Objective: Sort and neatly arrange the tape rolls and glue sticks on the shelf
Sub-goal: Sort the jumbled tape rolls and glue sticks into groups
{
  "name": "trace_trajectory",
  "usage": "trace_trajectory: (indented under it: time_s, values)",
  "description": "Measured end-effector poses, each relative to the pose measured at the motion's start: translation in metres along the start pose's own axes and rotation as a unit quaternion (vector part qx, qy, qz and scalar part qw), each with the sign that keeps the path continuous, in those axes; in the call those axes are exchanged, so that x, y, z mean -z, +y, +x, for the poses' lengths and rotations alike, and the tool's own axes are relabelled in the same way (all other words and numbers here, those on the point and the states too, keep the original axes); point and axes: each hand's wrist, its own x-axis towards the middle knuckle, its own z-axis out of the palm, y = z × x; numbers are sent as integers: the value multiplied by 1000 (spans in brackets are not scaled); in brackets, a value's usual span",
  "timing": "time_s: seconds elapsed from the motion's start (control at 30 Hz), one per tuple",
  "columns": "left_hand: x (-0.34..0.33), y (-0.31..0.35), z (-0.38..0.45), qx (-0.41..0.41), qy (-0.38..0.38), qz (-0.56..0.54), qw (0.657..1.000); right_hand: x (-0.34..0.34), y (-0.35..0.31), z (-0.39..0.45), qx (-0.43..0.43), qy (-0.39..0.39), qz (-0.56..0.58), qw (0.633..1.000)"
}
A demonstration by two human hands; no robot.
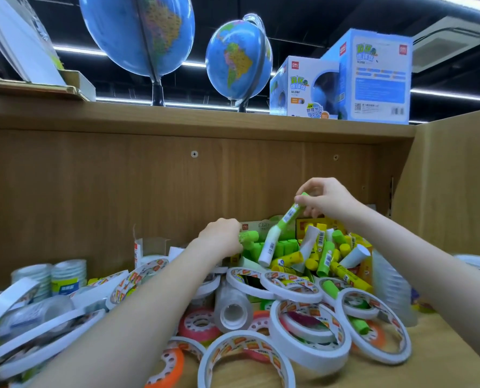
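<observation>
My right hand [324,198] pinches the green cap end of a green and white glue stick [279,231], lifted tilted above a pile of green, yellow and white glue sticks [321,254] at the back of the shelf. My left hand [220,236] grips a short green glue stick [249,236] beside a box of upright green sticks [282,247]. Several white double-sided tape rolls [309,331] lie jumbled in front. A clear tape roll [232,306] and pink rolls [198,323] lie between my forearms.
Stacked clear tape rolls [52,275] stand at the back left, with more white rolls [31,331] heaped on the left. The shelf's wooden side wall [454,191] is close on the right. Globes [237,63] and globe boxes [342,82] stand on the shelf above.
</observation>
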Motion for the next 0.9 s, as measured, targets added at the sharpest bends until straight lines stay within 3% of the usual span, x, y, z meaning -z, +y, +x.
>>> trace_trajectory:
  time_s: [0.17,0.33,0.5,0.67,0.9]
  values:
    - [2,0,1,22,47,83,995,-6,5,-7,51,-44,-88,994]
    - [11,1,6,-106,39,207,972,-7,8,-3,75,-42,-93,992]
    - [29,-8,10,-176,97,169,965,-6,12,-1,82,-52,-90,991]
    - [22,-12,16,-218,35,235,947,-7,14,3,80,-53,-78,992]
    - [7,-10,21,-271,27,350,896,-7,22,8,81,-57,-81,992]
